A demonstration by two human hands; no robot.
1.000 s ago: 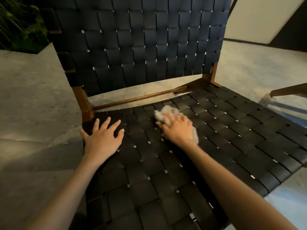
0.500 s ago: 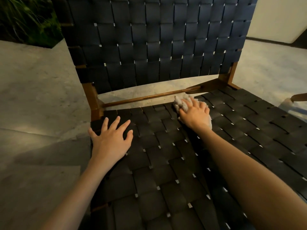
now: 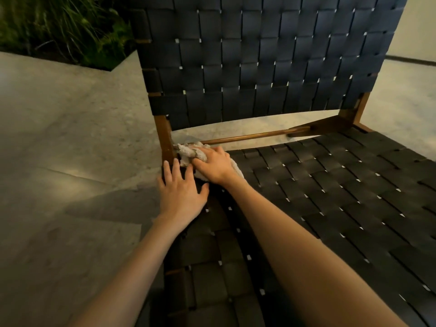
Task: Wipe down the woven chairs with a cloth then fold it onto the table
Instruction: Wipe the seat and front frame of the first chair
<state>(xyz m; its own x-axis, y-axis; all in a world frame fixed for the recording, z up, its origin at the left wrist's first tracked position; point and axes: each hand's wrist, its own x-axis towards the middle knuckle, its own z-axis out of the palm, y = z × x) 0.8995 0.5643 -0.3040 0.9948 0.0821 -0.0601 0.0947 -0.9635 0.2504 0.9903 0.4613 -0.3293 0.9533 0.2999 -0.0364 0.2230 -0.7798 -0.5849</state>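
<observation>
Right hand (image 3: 213, 165) lies palm down on a crumpled pale cloth (image 3: 188, 151), its fingers bent over the bunch and clamping it against the dark seat (image 3: 330, 197) of the woven chair (image 3: 259, 67). Part of the cloth sticks out past the fingertips, and a smaller fold shows behind the hand, beside the wrist. Just beyond those fingertips the cloth touches the foot of the brown wooden post (image 3: 165, 135) at the seat's back corner. From that post a thin wooden rail (image 3: 247, 136) runs off to the hand's right, below the woven backrest. The wrist is straight, and the bare forearm reaches in from the lower right, slanting across the seat.

Left hand (image 3: 181, 192) rests flat on the seat's edge, just behind the right hand and a little to its left. Its fingers are straight and slightly spread, holding nothing. Its fingertips (image 3: 175, 162) reach the near side of the cloth, though whether they touch it cannot be told. The thumb points out towards the right wrist and lies near it. The left forearm comes up from the bottom of the view, close alongside the right one.

To the left of both hands lies grey stone floor (image 3: 70, 138), and far beyond them green plants (image 3: 66, 24) grow in a bed.
</observation>
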